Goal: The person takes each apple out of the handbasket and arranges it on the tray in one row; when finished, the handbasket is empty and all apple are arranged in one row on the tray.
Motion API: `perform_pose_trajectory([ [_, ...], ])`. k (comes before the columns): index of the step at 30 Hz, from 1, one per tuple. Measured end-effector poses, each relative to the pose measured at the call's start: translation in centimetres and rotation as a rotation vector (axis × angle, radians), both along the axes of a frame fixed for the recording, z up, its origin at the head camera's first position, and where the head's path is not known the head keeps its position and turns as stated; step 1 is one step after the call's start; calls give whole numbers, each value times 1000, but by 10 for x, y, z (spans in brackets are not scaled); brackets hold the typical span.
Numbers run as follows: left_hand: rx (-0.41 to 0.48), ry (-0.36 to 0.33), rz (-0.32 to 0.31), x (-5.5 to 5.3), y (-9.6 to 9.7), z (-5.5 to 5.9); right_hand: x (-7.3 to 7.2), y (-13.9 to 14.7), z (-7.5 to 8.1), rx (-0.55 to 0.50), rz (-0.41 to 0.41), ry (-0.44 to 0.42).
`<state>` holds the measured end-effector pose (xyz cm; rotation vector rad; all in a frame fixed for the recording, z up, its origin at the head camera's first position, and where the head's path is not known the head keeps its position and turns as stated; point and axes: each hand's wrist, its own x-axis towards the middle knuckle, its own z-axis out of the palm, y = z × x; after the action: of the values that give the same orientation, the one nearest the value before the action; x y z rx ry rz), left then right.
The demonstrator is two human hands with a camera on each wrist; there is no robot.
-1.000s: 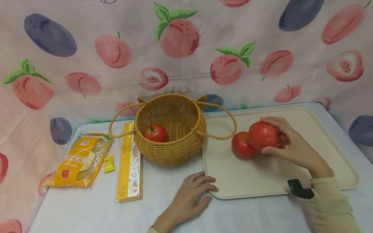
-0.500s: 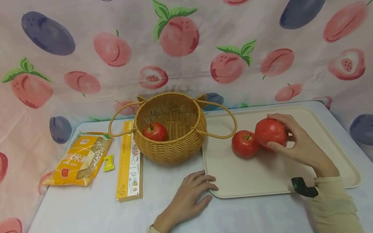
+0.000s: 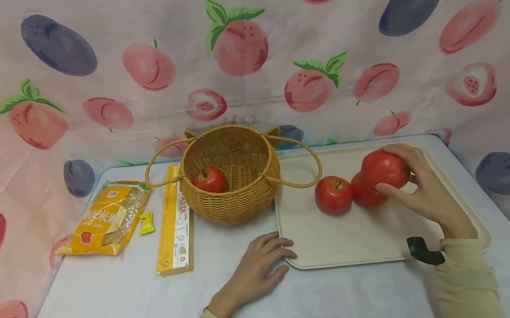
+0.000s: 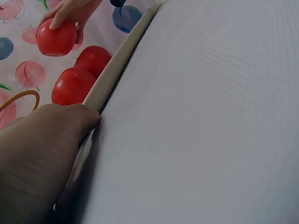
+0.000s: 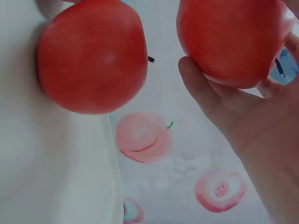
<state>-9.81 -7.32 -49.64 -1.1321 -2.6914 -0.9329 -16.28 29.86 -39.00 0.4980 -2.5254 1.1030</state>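
Note:
My right hand [image 3: 423, 191] grips a red apple [image 3: 384, 168] from its right side, thumb at the near side, raised above the right half of a cream tray [image 3: 342, 246]. Beneath and left of it, two more red apples, a left one [image 3: 334, 195] and a right one [image 3: 366, 190], sit side by side on the tray. The right one is partly hidden by the held apple. In the right wrist view, the held apple [image 5: 231, 42] is apart from a tray apple [image 5: 93, 56]. My left hand [image 3: 256, 267] rests palm down, fingertips at the tray's front left corner.
A wicker basket [image 3: 232, 204] with looped handles stands left of the tray, one red apple [image 3: 210, 180] inside. Farther left lie a long pasta box [image 3: 174, 243], a small yellow packet [image 3: 146, 222] and a yellow food bag [image 3: 106, 217]. A fruit-print cloth [image 3: 247, 96] hangs behind the table.
The right hand has moved right and slightly away with its apple, uncovering more of the right-hand tray apple. The left hand stays in place. The head view has shifted slightly.

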Motion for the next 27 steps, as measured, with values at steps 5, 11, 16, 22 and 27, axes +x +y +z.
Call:
perform_pose_trajectory([
  [5,0,-9,0,0,0,0,0,9,0,7,-37,-11],
  [11,-3,2,3,0,0,-1,4,12,5,-10,-73,-87],
  [16,-8,9,5,-1,-1,-2,10,6,15,-25,-60,-73],
  [22,-7,8,5,-1,-1,-2,2,25,0,-6,-114,-117],
  [27,-6,6,1,-1,-1,-2,0,36,-8,4,-179,-235],
])
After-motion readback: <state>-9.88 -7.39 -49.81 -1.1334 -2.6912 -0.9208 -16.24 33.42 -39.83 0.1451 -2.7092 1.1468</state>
